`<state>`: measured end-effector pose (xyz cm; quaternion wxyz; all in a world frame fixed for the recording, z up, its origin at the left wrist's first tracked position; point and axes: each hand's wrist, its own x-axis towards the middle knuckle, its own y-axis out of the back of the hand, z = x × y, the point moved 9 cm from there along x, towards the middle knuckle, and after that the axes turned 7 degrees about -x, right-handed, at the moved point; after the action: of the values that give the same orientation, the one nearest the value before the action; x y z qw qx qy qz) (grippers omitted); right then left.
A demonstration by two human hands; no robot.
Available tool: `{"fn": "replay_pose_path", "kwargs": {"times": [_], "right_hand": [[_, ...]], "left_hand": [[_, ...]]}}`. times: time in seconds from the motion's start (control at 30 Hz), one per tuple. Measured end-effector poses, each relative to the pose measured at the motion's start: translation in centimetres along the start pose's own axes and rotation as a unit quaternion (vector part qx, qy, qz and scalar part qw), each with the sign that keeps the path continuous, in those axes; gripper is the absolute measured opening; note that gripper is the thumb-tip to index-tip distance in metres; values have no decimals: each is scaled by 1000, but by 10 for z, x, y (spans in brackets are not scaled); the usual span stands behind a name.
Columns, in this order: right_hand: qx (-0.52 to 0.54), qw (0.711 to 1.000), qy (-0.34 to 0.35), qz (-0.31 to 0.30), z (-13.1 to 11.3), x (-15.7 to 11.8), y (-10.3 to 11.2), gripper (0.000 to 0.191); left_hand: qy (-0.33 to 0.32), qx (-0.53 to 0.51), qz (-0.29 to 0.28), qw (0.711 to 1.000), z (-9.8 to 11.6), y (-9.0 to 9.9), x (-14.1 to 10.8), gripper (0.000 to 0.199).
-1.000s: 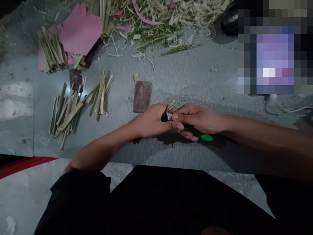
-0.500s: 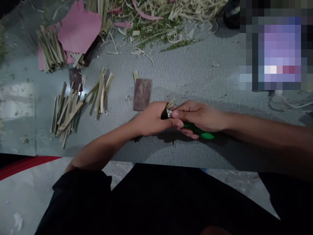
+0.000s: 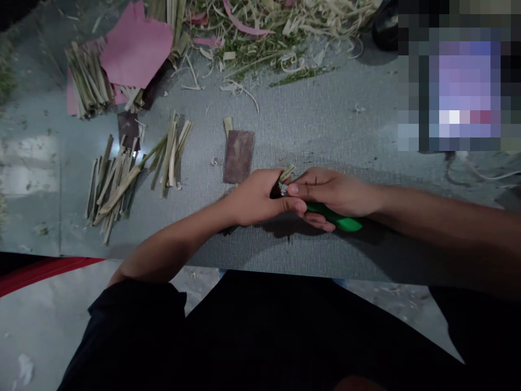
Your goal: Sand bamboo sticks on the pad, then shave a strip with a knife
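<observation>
My left hand (image 3: 262, 196) is closed round a pale green plant strip (image 3: 287, 172); one end of it sticks out above the thumb. In my right hand (image 3: 325, 193) is a green-handled blade tool (image 3: 347, 222). A small bit of its metal shows between my hands, against the strip. Most of the metal part and the rest of the strip are hidden by my fingers. Both hands touch each other just above the table. Just beyond my left hand lies a brown sandpaper piece (image 3: 238, 157), with the end of another strip showing from under it.
Several cut strips (image 3: 116, 182) lie loose at left on the grey table (image 3: 325, 119). Behind them are bundled strips (image 3: 87, 81) and pink paper (image 3: 136, 51). Curled shavings (image 3: 293, 27) cover the back. A black rounded object (image 3: 386, 27) and a white cable (image 3: 484, 171) are at right.
The green handle has shifted slightly to the right, and a little more dark gap shows by my left thumb. The whole view has drifted slightly; both hands keep their hold.
</observation>
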<state>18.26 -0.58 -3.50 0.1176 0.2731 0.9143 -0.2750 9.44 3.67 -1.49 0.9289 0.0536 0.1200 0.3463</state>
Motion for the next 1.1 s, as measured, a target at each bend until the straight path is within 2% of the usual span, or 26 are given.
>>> {"fn": "replay_pose_path", "kwargs": {"times": [0.13,0.3,0.37,0.57,0.67,0.9,1.1], "right_hand": [[15,1000,3,-11,1,1,-1,56],[22,996,36,75,0,1,5,58],[19,995,43,89,-1,1,5,58],[12,1000,7,20,3,0,-1,58],[12,1000,10,7,1,1,-3,60],[14,993,76,86,-4,2,3,65],[11,1000,23,10,1,2,-4,62]], "left_hand": [[-6,4,7,1000,-2,1,1,78],[-21,-21,23,999,-5,4,2,78],[-18,-24,23,999,-6,4,2,77],[-21,-5,25,999,-6,3,0,80],[-14,1,29,999,-8,3,-1,80],[-14,-26,37,999,-8,5,-3,77],[-28,-21,14,999,-2,-1,-1,78]]}}
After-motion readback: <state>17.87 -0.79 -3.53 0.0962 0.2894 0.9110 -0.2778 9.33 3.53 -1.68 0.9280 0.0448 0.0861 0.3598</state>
